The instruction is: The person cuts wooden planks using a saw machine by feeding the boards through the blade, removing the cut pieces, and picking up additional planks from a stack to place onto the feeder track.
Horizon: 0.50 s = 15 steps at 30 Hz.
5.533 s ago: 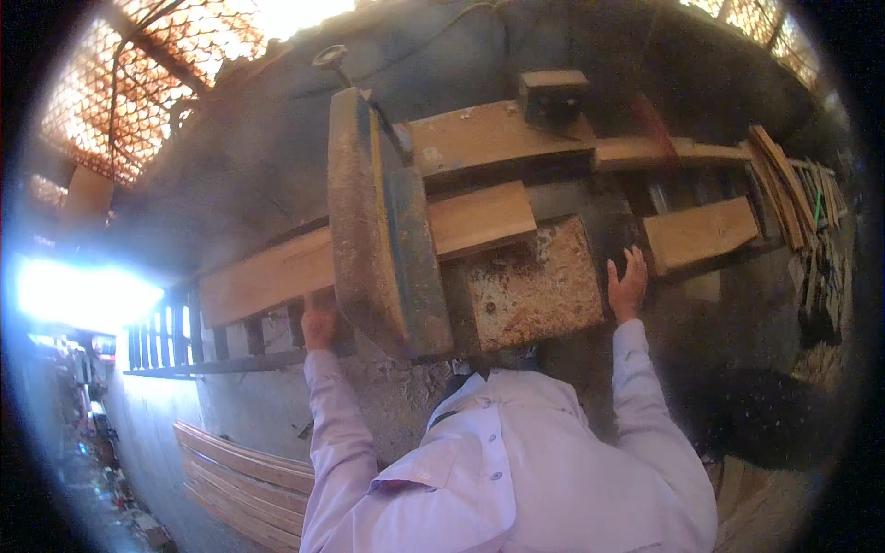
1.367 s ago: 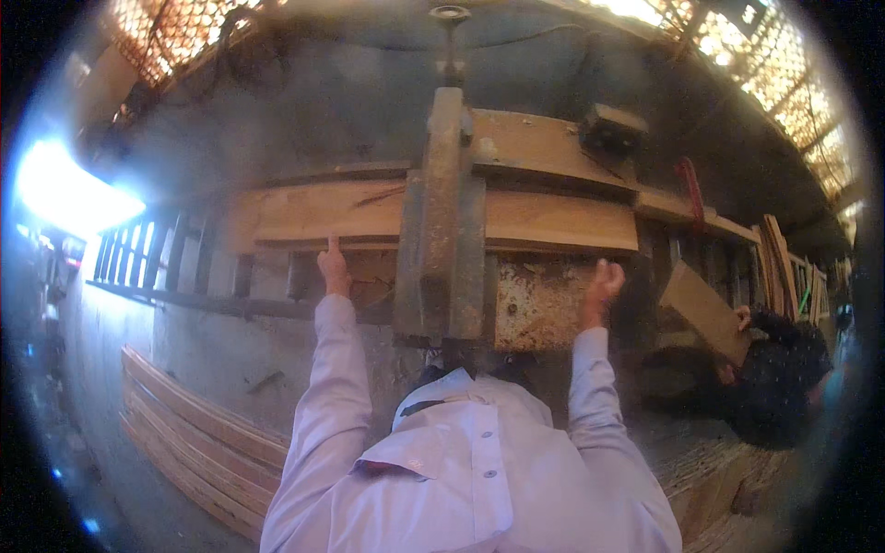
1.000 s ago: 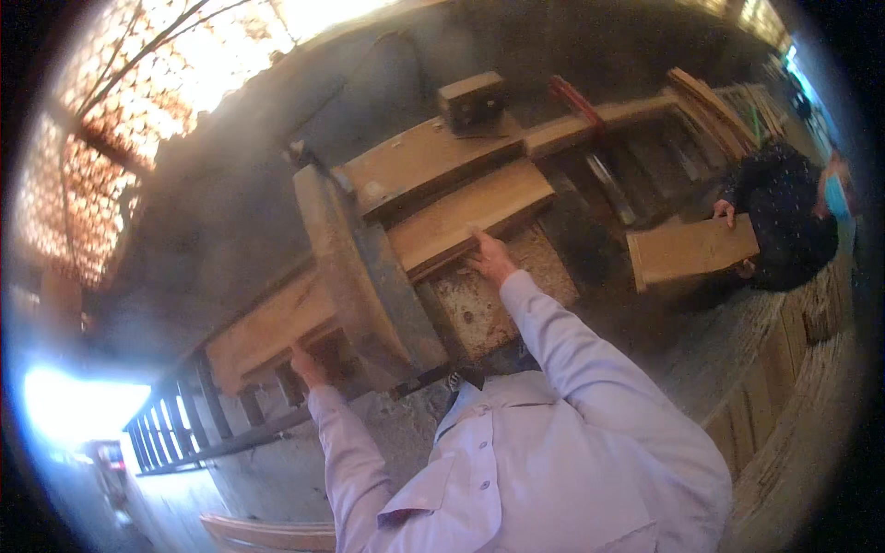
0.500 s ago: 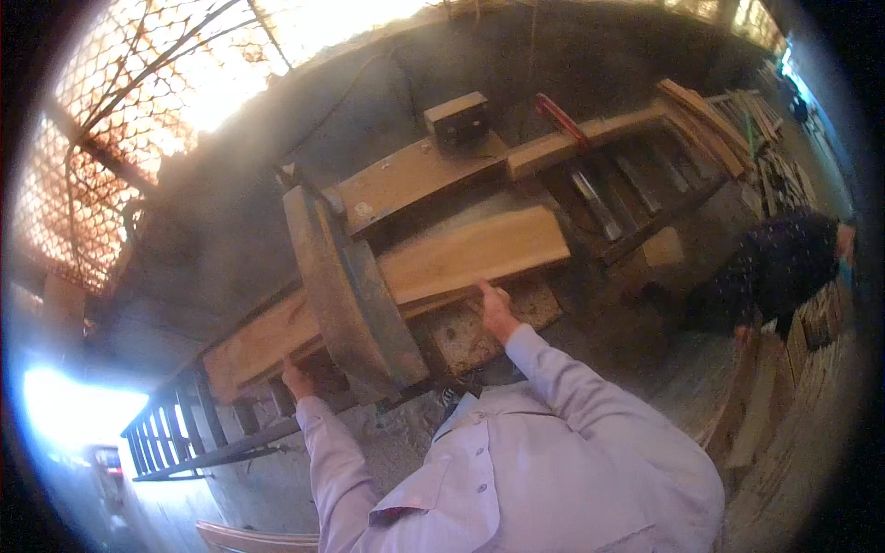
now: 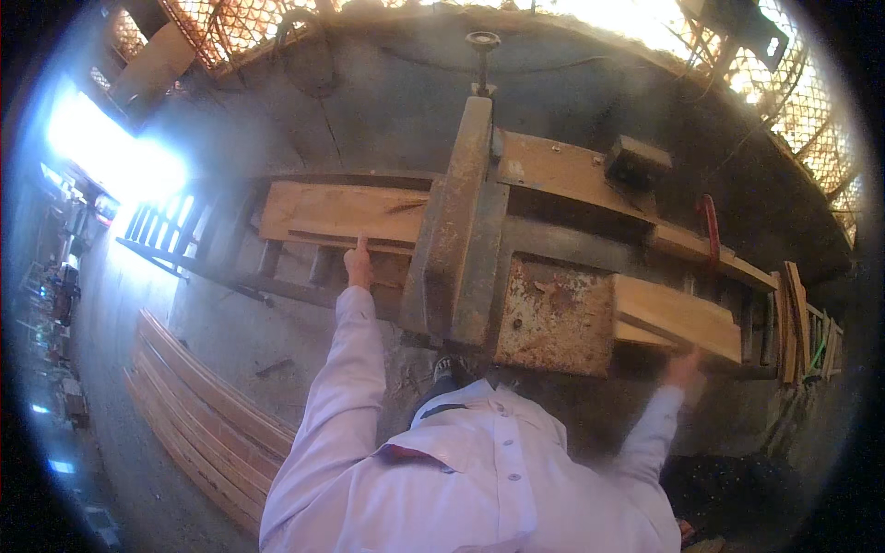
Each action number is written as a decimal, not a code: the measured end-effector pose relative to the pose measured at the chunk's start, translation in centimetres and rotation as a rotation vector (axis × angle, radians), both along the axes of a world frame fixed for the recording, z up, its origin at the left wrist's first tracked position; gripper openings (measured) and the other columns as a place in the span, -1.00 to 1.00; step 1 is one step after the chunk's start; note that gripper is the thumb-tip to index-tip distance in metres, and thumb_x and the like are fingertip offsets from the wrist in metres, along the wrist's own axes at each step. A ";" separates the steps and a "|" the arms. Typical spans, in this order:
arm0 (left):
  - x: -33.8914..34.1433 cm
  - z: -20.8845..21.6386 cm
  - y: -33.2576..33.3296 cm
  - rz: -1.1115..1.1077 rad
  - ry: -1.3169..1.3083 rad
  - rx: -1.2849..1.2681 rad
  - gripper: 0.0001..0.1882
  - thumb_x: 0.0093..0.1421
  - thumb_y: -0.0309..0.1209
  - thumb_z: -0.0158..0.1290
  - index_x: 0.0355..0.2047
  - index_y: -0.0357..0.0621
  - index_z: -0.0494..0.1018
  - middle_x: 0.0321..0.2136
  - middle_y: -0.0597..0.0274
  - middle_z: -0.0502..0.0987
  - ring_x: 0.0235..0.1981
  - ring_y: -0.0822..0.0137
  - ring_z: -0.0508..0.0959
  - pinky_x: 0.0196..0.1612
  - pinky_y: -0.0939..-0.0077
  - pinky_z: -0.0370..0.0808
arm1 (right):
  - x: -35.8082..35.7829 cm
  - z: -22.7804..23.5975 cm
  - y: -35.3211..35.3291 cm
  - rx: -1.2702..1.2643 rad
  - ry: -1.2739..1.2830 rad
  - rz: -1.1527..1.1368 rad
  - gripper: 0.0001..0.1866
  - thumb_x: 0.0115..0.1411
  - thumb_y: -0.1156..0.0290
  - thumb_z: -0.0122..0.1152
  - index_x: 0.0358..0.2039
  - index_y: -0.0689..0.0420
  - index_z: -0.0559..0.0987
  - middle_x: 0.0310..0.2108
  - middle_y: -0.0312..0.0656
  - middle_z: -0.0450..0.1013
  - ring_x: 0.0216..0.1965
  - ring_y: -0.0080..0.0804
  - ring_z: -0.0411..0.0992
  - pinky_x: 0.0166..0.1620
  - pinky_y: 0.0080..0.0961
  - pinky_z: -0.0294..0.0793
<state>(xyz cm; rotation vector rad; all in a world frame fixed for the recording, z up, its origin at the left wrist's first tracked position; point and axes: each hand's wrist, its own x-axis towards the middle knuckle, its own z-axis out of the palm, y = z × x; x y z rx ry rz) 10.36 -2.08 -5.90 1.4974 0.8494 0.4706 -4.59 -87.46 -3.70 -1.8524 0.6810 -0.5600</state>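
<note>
A wooden plank [image 5: 341,210] lies on the left side of the machine, its right end hidden behind the upright metal housing [image 5: 472,230]. At the plank's near edge is my left hand [image 5: 359,267], one digit laid over the top and the other fingers curled. Right of the rusty metal plate [image 5: 558,318], a light board [image 5: 682,313] lies at a slant, with another piece of wood partly under it. My right hand [image 5: 684,373] is at this board's near edge, closed against it; motion blurs its fingers.
Several long planks [image 5: 203,415] lie on the floor at left. A wooden rail with a red clamp [image 5: 708,230] and a dark block [image 5: 638,161] sit along the machine's far side. More boards [image 5: 791,323] lean at right. A dark shape [image 5: 728,493] shows at lower right.
The view has swung to the right. My hands have moved farther apart, the right one out to the board beyond the rusty plate. The long plank on the machine's right no longer shows there.
</note>
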 end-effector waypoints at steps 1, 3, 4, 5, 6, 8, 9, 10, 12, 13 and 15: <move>-0.5 0.6 -0.6 -0.062 -0.029 0.033 -0.46 0.21 -0.01 0.17 -0.30 -0.40 0.49 -0.47 0.23 0.47 -0.56 0.32 0.41 -0.55 0.34 0.32 | 1.0 1.2 -0.2 0.000 0.004 -0.006 -0.49 0.29 0.19 0.13 0.12 0.27 0.39 0.07 -0.08 0.38 0.01 -0.21 0.38 0.09 -0.30 0.39; -1.4 2.1 -2.0 -0.142 -0.058 0.070 -0.45 0.21 0.00 0.17 -0.32 -0.40 0.51 -0.47 0.22 0.48 -0.55 0.35 0.40 -0.54 0.35 0.32 | 3.9 6.0 1.8 0.471 -0.066 -0.627 -0.50 0.29 0.19 0.16 0.10 0.28 0.39 0.03 -0.09 0.41 -0.01 -0.23 0.38 0.08 -0.29 0.37; -1.8 2.5 -3.1 -0.168 -0.046 0.023 -0.43 0.20 0.02 0.17 -0.34 -0.42 0.52 -0.47 0.20 0.48 -0.55 0.36 0.40 -0.53 0.37 0.33 | 4.7 6.0 4.1 0.300 -0.233 -0.534 -0.50 0.29 0.18 0.16 0.08 0.29 0.40 0.02 -0.09 0.41 -0.01 -0.22 0.39 0.08 -0.29 0.37; -2.0 3.1 -4.4 -0.193 -0.033 -0.026 -0.41 0.19 0.03 0.18 -0.36 -0.43 0.53 -0.48 0.19 0.48 -0.55 0.38 0.40 -0.52 0.38 0.34 | 5.3 5.4 5.6 0.123 -0.395 -0.434 -0.50 0.29 0.18 0.16 0.07 0.31 0.40 0.00 -0.09 0.42 -0.02 -0.21 0.39 0.09 -0.30 0.37; -2.0 4.0 -6.2 -0.209 -0.032 -0.032 -0.41 0.19 0.03 0.18 -0.36 -0.43 0.53 -0.48 0.19 0.48 -0.55 0.38 0.40 -0.52 0.38 0.34 | 5.7 3.0 6.2 0.084 -0.373 -0.262 -0.52 0.28 0.20 0.18 0.06 0.30 0.42 0.01 -0.08 0.43 0.00 -0.20 0.38 0.10 -0.30 0.36; -2.9 5.8 -8.9 -0.315 0.137 -0.061 -0.37 0.19 0.03 0.17 -0.35 -0.52 0.52 -0.53 0.18 0.48 -0.55 0.37 0.40 -0.49 0.40 0.38 | 6.4 0.3 9.5 -0.158 -0.193 -0.010 -0.56 0.26 0.25 0.20 0.03 0.29 0.47 0.05 -0.06 0.42 0.06 -0.17 0.36 0.13 -0.28 0.34; -3.2 6.9 -9.3 -0.326 0.144 -0.056 -0.37 0.19 0.03 0.17 -0.35 -0.52 0.52 -0.53 0.18 0.48 -0.55 0.37 0.40 -0.49 0.40 0.38 | 7.3 0.9 14.5 -0.360 -0.041 0.064 -0.59 0.25 0.29 0.20 0.01 0.28 0.49 0.08 -0.04 0.41 0.10 -0.15 0.35 0.16 -0.26 0.32; -3.2 8.0 -9.6 -0.435 0.243 -0.025 -0.40 0.18 -0.02 0.20 -0.25 -0.50 0.50 -0.54 0.20 0.47 -0.55 0.37 0.39 -0.47 0.40 0.39 | 7.4 2.0 18.3 -0.400 -0.029 0.099 -0.62 0.24 0.31 0.20 -0.01 0.27 0.51 0.10 -0.01 0.40 0.13 -0.11 0.33 0.19 -0.24 0.29; -3.8 6.4 -8.0 -0.544 0.344 0.015 -0.41 0.16 -0.06 0.22 -0.15 -0.48 0.49 -0.56 0.22 0.46 -0.55 0.38 0.38 -0.46 0.40 0.40 | 6.8 2.5 21.5 -0.433 -0.016 0.133 -0.64 0.23 0.33 0.20 -0.03 0.27 0.53 0.12 0.02 0.40 0.17 -0.07 0.32 0.22 -0.21 0.26; -4.9 2.5 -4.5 -0.621 0.205 0.291 -0.40 0.12 -0.12 0.26 -0.04 -0.40 0.44 -0.55 0.17 0.50 -0.56 0.30 0.41 -0.44 0.35 0.42 | 7.3 1.8 22.8 -0.469 0.022 0.191 -0.64 0.23 0.32 0.19 -0.02 0.26 0.53 0.13 0.04 0.39 0.19 -0.03 0.30 0.25 -0.19 0.23; -5.4 0.5 -2.0 -0.729 0.061 0.563 -0.34 0.08 -0.17 0.30 0.08 -0.32 0.39 -0.55 0.13 0.53 -0.56 0.22 0.44 -0.42 0.30 0.43 | 7.3 1.1 23.5 -0.508 0.077 0.215 -0.63 0.23 0.31 0.19 -0.02 0.26 0.53 0.13 0.06 0.38 0.21 0.00 0.28 0.27 -0.16 0.20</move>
